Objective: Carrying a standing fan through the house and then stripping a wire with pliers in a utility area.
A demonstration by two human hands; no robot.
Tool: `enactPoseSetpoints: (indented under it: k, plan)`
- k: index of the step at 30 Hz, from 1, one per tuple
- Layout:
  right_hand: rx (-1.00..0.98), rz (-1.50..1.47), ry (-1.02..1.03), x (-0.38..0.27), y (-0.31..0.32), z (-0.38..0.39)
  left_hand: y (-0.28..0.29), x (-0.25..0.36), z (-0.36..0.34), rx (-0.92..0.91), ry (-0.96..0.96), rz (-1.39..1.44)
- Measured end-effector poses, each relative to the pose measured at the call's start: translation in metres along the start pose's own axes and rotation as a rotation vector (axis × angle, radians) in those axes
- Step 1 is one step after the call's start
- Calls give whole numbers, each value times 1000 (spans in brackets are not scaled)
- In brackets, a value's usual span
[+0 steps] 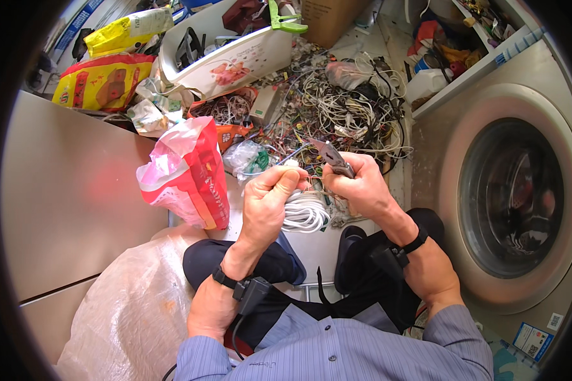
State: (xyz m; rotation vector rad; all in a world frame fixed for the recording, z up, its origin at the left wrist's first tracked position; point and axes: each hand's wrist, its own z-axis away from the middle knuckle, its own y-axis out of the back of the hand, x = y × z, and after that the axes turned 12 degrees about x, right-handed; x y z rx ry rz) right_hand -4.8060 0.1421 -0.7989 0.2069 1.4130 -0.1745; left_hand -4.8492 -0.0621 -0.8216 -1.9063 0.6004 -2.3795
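Note:
My left hand (270, 197) is closed in a pinch on a thin wire, with a small white piece (291, 163) showing above the fingertips. My right hand (362, 187) grips a grey utility knife (337, 160), its pointed blade aimed up and to the left. Fine reddish strands stretch between the two hands, partly hidden by the fingers. Just below them lies a coil of white cable (305, 213). Left of my left hand stands a red and white plastic bag (200, 181), its mouth gaping.
Ahead, a tangled heap of cables (346, 105) and small parts covers the floor. A white bin (235, 60) with a green clamp (286, 19) stands behind it, beside yellow and red bags (105, 82). A front-loading washing machine (511, 190) is at right; clear plastic sheeting (133, 305) lies at left.

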Motion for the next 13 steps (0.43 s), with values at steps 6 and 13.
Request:
enactPoseSetpoints:
  k: [6,13]
  plan:
    - [-26,-110,-190,-7,0,1,0,-5,1,10,53,103]
    - [-69,-311,-194,-5,-1,0,8,-4,-4,-23,132,143]
